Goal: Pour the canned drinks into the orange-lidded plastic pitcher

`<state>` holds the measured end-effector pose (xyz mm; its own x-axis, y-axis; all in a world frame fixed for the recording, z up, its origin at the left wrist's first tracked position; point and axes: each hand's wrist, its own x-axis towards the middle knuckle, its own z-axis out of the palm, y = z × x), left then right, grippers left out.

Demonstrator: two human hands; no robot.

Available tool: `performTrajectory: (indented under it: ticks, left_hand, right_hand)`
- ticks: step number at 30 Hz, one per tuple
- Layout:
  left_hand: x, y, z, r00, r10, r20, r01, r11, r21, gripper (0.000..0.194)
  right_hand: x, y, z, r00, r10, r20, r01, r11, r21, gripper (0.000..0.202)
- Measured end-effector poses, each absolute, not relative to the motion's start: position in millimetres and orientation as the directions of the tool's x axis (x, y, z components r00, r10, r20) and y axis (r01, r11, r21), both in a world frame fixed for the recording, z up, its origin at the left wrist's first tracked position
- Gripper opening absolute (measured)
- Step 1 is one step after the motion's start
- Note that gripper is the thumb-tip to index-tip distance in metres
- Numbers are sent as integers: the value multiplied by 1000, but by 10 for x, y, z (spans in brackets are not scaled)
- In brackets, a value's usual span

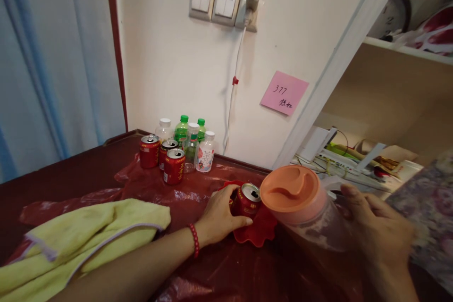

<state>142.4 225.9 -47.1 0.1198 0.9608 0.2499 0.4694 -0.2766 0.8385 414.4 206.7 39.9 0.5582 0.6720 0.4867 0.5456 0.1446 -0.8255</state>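
An opened red can (248, 200) stands on a scalloped red dish (256, 235), and my left hand (220, 215) is wrapped round its left side. To the right, my right hand (378, 231) holds a clear pitcher (318, 226) by its handle side, fingers closed. The pitcher has an orange lid (292, 188) and is tilted toward the can, its lid close beside the can's top. The handle itself is mostly hidden by the hand.
Three more red cans (174, 167) and several bottles (205, 152) are grouped at the back against the wall. A yellow-green cloth (106, 226) lies at left on the dark table (53, 177). Red plastic film covers part of it. A white cord (231, 99) hangs behind.
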Motion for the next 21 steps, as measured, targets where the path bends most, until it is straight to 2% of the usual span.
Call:
performTrajectory:
  ticks: [21]
  left_hand:
    - [1423, 2258, -458, 115, 958, 261, 442, -285, 851, 70]
  right_hand:
    - [4086, 2039, 413, 547, 685, 481, 571, 115, -813, 60]
